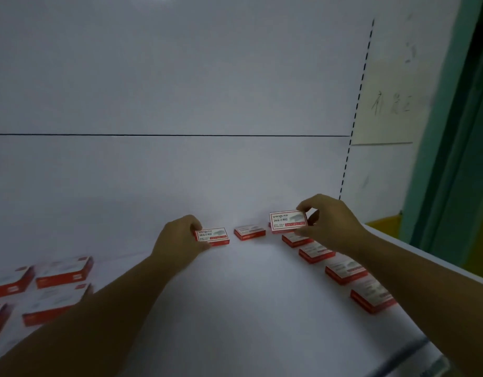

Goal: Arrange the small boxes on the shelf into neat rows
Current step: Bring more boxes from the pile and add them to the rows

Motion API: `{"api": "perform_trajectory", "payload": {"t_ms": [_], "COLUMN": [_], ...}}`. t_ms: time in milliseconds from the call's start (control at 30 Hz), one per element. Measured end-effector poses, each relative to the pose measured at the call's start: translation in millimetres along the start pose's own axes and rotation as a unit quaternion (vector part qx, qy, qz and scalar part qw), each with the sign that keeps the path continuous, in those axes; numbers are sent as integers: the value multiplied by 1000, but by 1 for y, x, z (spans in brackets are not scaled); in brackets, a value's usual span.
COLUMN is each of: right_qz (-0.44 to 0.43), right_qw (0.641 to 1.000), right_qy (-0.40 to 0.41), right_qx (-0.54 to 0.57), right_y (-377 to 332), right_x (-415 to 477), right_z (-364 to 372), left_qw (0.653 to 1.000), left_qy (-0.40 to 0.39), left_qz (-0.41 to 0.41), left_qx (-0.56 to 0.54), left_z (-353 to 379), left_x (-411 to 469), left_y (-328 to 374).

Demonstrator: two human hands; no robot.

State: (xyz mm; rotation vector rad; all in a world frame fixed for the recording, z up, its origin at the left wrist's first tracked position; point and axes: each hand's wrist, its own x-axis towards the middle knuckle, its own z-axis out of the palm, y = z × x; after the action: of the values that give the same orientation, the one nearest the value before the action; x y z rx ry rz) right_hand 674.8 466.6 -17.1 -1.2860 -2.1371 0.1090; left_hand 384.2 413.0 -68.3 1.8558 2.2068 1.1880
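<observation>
At shelf (235, 308) back, tilted box (288, 221) pinched by right grip (330, 221), flat box (213, 236) by left grip (177, 238).

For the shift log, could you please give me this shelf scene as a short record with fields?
shelf: white, small red-and-white boxes lying on it
left hand: grips the left-hand box, flat on the shelf
right hand: pinches the right-hand box, tilted up, label toward the camera
middle box: flat, between the two held boxes
right line: four boxes running from the back toward the front
left group: several boxes close together, blurred
</observation>
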Motion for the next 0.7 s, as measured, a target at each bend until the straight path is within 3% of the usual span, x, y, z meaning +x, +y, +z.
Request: {"api": "perform_trajectory", "payload": {"t_ms": [233, 500, 700], "right_qz": [-69, -138, -181], "right_qw": [993, 962, 945], "right_qy": [-88, -223, -247], "right_qx": [-30, -83, -115], "right_y": [24, 21, 25], "right_x": [34, 61, 66], "right_z": [22, 62, 76], "left_qw": [998, 990, 980], "left_qy": [15, 34, 6], "left_qz": [-47, -86, -104], "left_qx": [27, 110, 167], "left_z": [22, 29, 19], "left_x": [6, 8, -5], "left_y": [3, 12, 24]}}
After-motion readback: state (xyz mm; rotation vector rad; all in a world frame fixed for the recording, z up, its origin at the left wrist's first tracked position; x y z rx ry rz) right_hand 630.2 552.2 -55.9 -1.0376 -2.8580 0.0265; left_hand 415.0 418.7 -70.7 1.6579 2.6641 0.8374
